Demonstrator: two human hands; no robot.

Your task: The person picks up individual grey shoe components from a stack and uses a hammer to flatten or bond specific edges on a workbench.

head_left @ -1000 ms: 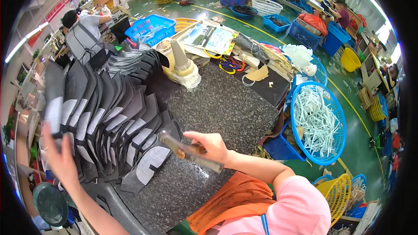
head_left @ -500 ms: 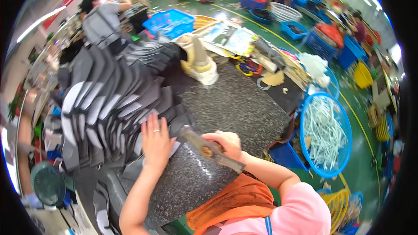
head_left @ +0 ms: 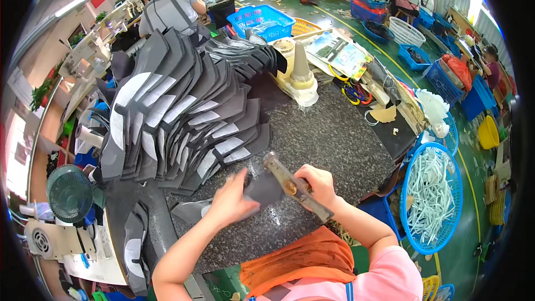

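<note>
My right hand (head_left: 319, 185) is closed round a hammer (head_left: 291, 188) with a long worn metal head, held above the speckled dark stone slab (head_left: 329, 134). My left hand (head_left: 229, 199) is over the slab's near part, slightly blurred, with its fingers apart. Beside its fingers lies a dark grey flat cut piece (head_left: 264, 190); whether they touch it I cannot tell. Another grey piece with a pale patch (head_left: 192, 210) rests at the left wrist. Farther left, a large fanned pile of grey pieces with white patches (head_left: 173, 111) covers much of the bench.
A beige cone-shaped stand (head_left: 301, 72) is at the slab's far edge, near scissors (head_left: 354, 93) with coloured handles. On the right stands a blue basket (head_left: 460, 200) of pale strips. A green fan (head_left: 70, 193) is at far left. Several people sit at benches beyond.
My left hand has left the pile's near edge and come right and nearer over the slab. My right hand still grips the hammer. The whole view has shifted.
</note>
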